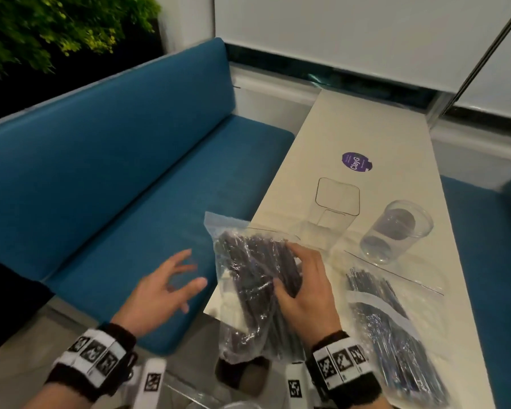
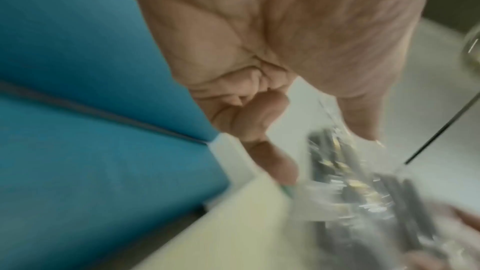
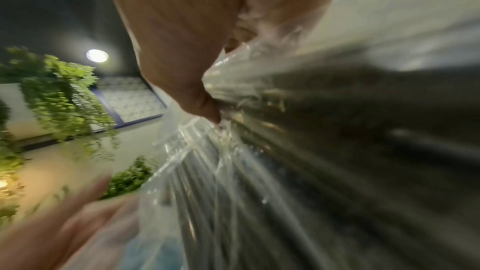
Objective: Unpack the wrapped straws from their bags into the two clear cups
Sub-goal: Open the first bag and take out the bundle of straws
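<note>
A clear zip bag of dark wrapped straws [image 1: 248, 278] is held over the table's near-left corner, and my right hand [image 1: 298, 287] grips it round the middle, thumb and fingers curled on the bundle [image 3: 259, 151]. My left hand [image 1: 171, 283] hovers to the left of the bag with fingers spread and holds nothing [image 2: 259, 110]. A second zip bag of dark straws [image 1: 396, 320] lies flat on the table to the right. A square clear cup [image 1: 334, 208] and a round clear cup [image 1: 396, 231] stand behind the bags; I see no straws in them.
The cream table [image 1: 381, 137] is narrow, with a purple sticker [image 1: 357, 161] further back. A blue bench seat [image 1: 115, 178] runs along its left side and another blue seat [image 1: 490, 261] is on the right. A white wall stands behind.
</note>
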Motion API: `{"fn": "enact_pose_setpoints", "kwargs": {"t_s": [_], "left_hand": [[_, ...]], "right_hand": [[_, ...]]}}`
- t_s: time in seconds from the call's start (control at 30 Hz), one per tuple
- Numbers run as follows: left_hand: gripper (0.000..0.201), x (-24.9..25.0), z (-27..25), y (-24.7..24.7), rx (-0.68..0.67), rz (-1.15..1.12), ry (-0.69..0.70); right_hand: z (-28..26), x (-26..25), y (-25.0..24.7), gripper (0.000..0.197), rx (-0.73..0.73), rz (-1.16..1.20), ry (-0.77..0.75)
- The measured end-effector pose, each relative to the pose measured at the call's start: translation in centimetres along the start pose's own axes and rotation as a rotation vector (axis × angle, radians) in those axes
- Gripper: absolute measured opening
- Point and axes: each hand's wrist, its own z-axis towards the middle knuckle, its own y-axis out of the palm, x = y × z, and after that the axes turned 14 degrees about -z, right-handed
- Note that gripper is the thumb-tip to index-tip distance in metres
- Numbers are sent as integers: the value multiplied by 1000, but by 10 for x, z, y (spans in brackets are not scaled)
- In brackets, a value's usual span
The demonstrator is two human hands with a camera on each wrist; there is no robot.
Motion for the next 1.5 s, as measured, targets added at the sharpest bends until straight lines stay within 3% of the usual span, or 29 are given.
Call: {"fn": "enact_pose_setpoints", "kwargs": {"t_s": [0.1, 0.17, 0.23, 0.27, 0.33, 0.4, 0.57, 0.63, 0.67, 0.73, 0.77, 0.8, 0.83, 0.93, 1.0, 1.07, 1.2, 1.33, 1.5], "left_hand": [[52, 58, 13, 36, -124, -186, 98], [26, 84, 18, 52, -164, -258, 207], [8, 98, 26, 61, -283, -297, 238], [11, 103, 30, 62, -369, -287, 245], [17, 117, 40, 61, -529, -197, 256], [18, 135, 47, 63, -645, -49, 248], [47, 170, 54, 81, -826, 296, 293], [50, 170, 57, 92, -743, 375, 363], [55, 167, 57, 97, -610, 410, 403], [60, 155, 47, 105, -186, 390, 523], [50, 149, 37, 108, 3, 309, 610], [37, 144, 26, 110, 109, 198, 688], [30, 141, 15, 112, 125, 102, 716], [29, 136, -13, 121, -169, -109, 533], [30, 133, -21, 128, -280, -236, 409], [34, 132, -21, 131, -265, -289, 367], [40, 129, -25, 126, -304, -458, 269], [36, 127, -29, 120, -369, -562, 212], [44, 125, -27, 118, -422, -455, 247]], "right_hand": [[-18, -12, -10, 67, 68, 7, -135], [-27, -11, -25, 68, -32, -10, -138], [-35, -2, -52, 50, -90, -141, -131], [-39, 0, -69, 36, -58, -256, -157], [-44, -1, -103, 39, 125, -426, -201], [-46, -8, -126, 37, 238, -363, -173], [-33, -17, -133, 30, 118, -197, -103], [-29, -10, -124, 12, 146, -182, -83], [-28, -5, -119, 10, 169, -146, -42], [-28, 4, -109, 10, 199, -5, 70], [-28, 6, -106, 10, 212, 68, 115], [-28, 5, -104, 9, 229, 123, 140], [-27, 3, -102, 8, 244, 159, 149], [-26, -9, -100, 14, 256, 202, 108], [-24, -16, -99, 25, 231, 210, 65], [-23, -20, -97, 28, 190, 213, 44], [-19, -21, -100, 9, 70, 344, 27], [-19, -21, -105, 14, -41, 437, -2], [-15, -19, -109, 17, -155, 466, -4]]}}
